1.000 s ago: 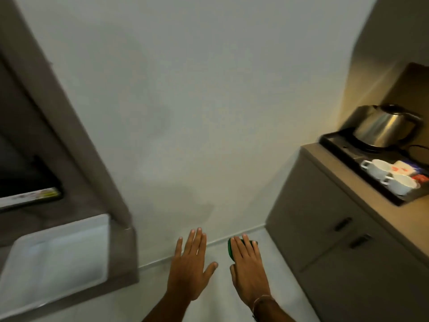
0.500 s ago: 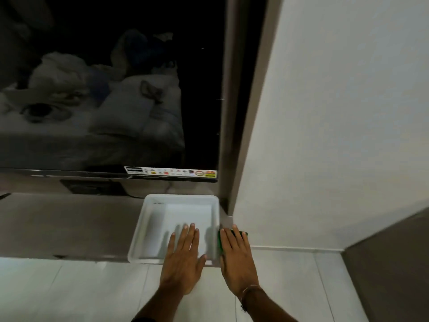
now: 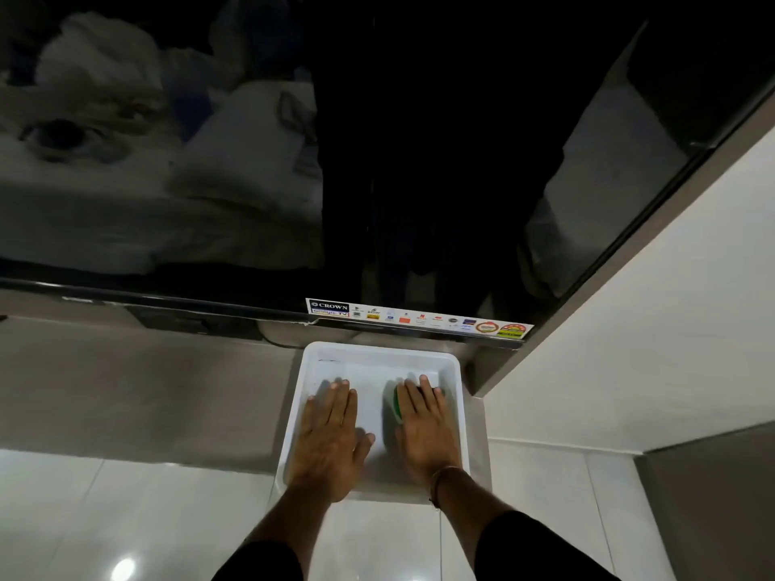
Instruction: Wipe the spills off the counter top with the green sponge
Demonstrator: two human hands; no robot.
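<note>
Green sponge (image 3: 397, 402) shows only as a thin strip of colour under the right hand (image 3: 423, 429), at the index-finger side and again just past the fingertips. That hand lies palm down over it with the fingers held together and nearly straight, pressing or covering the sponge rather than curled round it; whether the fingers grip its edges cannot be told. A thin bracelet (image 3: 440, 475) circles the right wrist.

The left hand (image 3: 331, 438) is open and flat, palm down, fingers together and thumb spread toward the right hand, holding nothing. Both hands sit over the inside of a white tray (image 3: 457, 366), the left toward its left wall, the right toward its right wall, with bare tray floor between them. Dark sleeves cover both forearms at the bottom of the view.

The tray rests at the right end of the brown counter top (image 3: 146, 392), its near rim reaching the counter's front edge and its right rim close to the counter's right edge. No spill can be made out on the counter.

Behind the tray hangs a television (image 3: 377, 161) with a dark, reflecting screen; a sticker strip (image 3: 419, 318) runs along its bottom right edge, just above the tray's far rim. White wall (image 3: 650, 329) stands to the right, glossy floor tiles (image 3: 126, 517) below.
</note>
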